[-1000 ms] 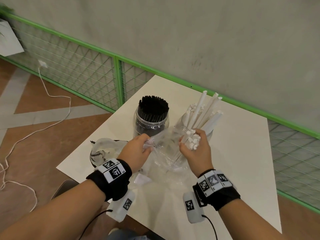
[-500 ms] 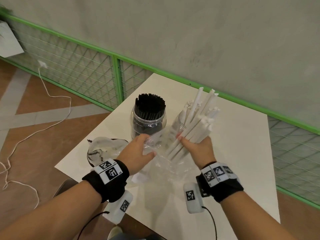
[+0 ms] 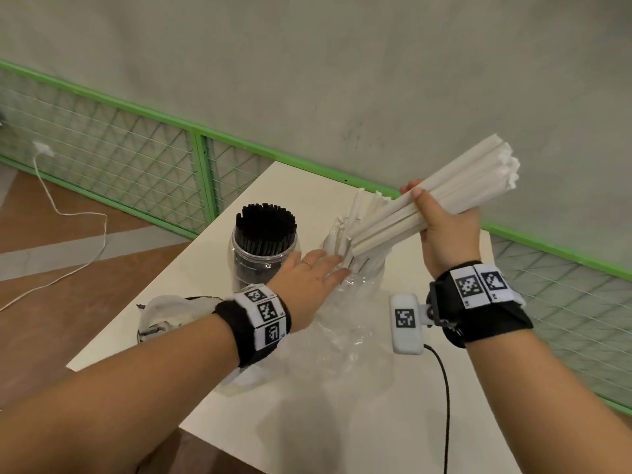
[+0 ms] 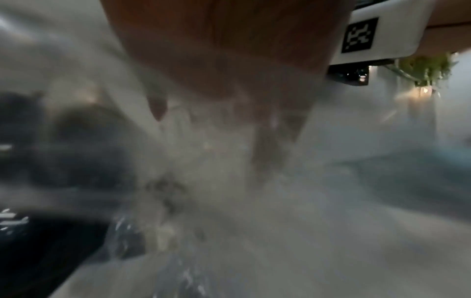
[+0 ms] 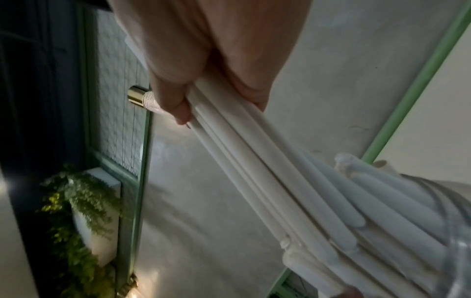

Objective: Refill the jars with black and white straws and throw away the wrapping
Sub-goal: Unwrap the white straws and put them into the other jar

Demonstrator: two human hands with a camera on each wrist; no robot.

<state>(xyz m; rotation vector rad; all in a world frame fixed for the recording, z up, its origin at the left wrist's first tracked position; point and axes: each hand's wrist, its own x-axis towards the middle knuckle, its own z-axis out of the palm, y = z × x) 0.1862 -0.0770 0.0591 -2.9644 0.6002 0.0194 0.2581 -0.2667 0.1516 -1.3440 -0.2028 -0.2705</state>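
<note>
Right hand (image 3: 444, 230) raised above the table's (image 3: 444, 422) far edge, fingers wrapped round a bundle of white straws (image 3: 441, 200), bundle tilted with its upper ends toward the wall and its lower ends just over the mouth of the clear jar (image 3: 371, 273) already holding more white straws; same grip seen from the right wrist view, thumb and fingers (image 5: 178, 108) closed round the bundle. Left hand (image 3: 307, 282) reaching forward with fingers straight and together, fingertips at the rim of that jar, holding nothing; left wrist view too blurred to add more. Jar of black straws (image 3: 265, 248) standing upright just left of the white-straw jar, toward the table's far left corner. Crumpled clear wrapping (image 3: 345, 333) lying on the table in front of the white-straw jar, under the left wrist. Second bunched wrapper (image 3: 167, 316) near the left edge
</note>
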